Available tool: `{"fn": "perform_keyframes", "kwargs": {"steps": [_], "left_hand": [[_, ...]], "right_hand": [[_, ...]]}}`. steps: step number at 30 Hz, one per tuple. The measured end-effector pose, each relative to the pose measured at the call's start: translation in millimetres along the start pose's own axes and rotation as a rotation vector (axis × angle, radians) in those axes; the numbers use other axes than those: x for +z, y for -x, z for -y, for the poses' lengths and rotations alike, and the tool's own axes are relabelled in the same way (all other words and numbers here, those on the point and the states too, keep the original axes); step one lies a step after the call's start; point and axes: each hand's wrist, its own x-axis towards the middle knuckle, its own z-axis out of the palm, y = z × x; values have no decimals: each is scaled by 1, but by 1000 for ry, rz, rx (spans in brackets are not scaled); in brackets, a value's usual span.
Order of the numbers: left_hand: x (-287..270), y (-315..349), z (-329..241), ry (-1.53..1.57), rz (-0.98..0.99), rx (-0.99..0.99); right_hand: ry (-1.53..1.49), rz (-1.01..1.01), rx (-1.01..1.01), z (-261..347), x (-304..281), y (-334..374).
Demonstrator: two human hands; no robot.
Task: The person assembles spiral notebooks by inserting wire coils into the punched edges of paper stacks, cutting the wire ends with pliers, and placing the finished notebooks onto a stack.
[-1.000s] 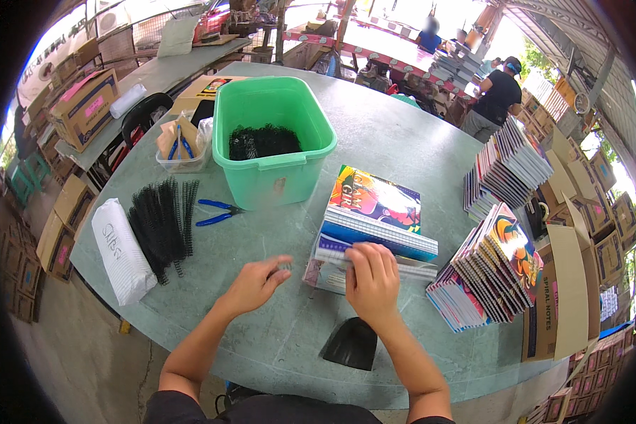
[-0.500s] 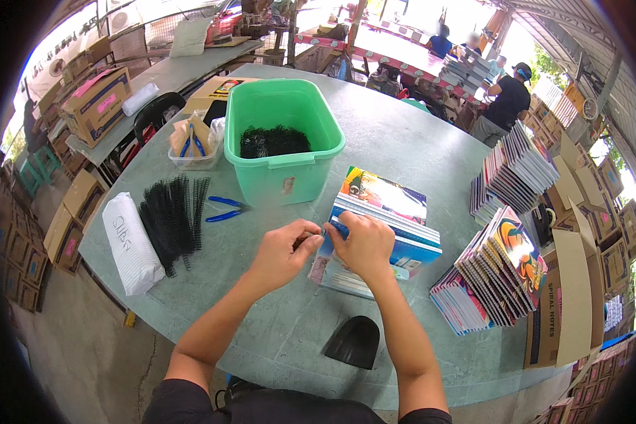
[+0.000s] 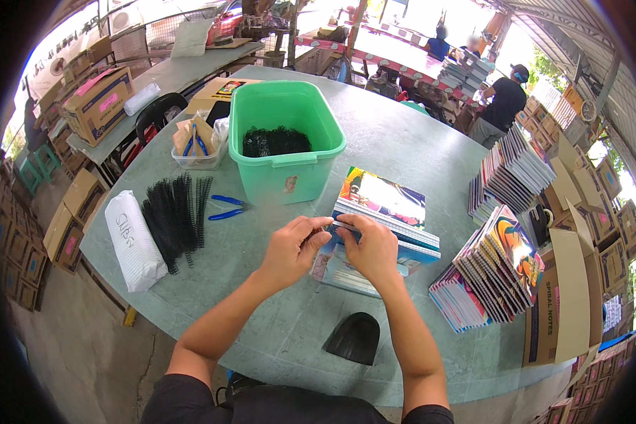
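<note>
A blue-covered notebook [image 3: 418, 256] lies on a small pile of notebooks in front of me. My right hand [image 3: 367, 246] pinches its near-left corner, thumb below and fingers above. Close beside it, the fingertips of my left hand [image 3: 294, 249] are pressed together at the same corner. What the left fingers hold is too small to make out. Behind lies a notebook with a colourful cover [image 3: 387, 199], and paler notebooks [image 3: 357, 272] show beneath my right hand. Black spiral coils [image 3: 177, 219] lie in a bundle to the left, near blue-handled pliers [image 3: 226, 207].
A green tub [image 3: 283, 173] holds black coils. Left of it are a clear tool container [image 3: 196, 161] and a white wrapped roll [image 3: 134, 244]. A black curved piece [image 3: 355, 339] lies near me. Notebook stacks [image 3: 484, 272] and an open carton [image 3: 569, 297] stand right. People work beyond.
Both hands have shifted slightly, the fingertips drawing closer together at the notebook's corner. The right hand's fingers have moved up toward the edge. The view has shifted a little.
</note>
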Motion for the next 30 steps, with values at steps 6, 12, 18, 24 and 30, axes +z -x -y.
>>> {"fn": "perform_keyframes", "kwargs": {"steps": [6,12,18,24,30], "left_hand": [[0,6,20,16,35,-121],[6,2,20,-129,-94,47],[2,-22,21,-104,83,-27],[-19,-25,20,-233,166,169],[-49,-33,30,-213,360,4]], "right_hand": [[-35,115,30,5,-8,0],[-71,144,4,9,-7,1],[-107,-112,-356,-10,5,1],[203,-45,-157,0,12,8],[97,-14,-145,-2,6,5]]}}
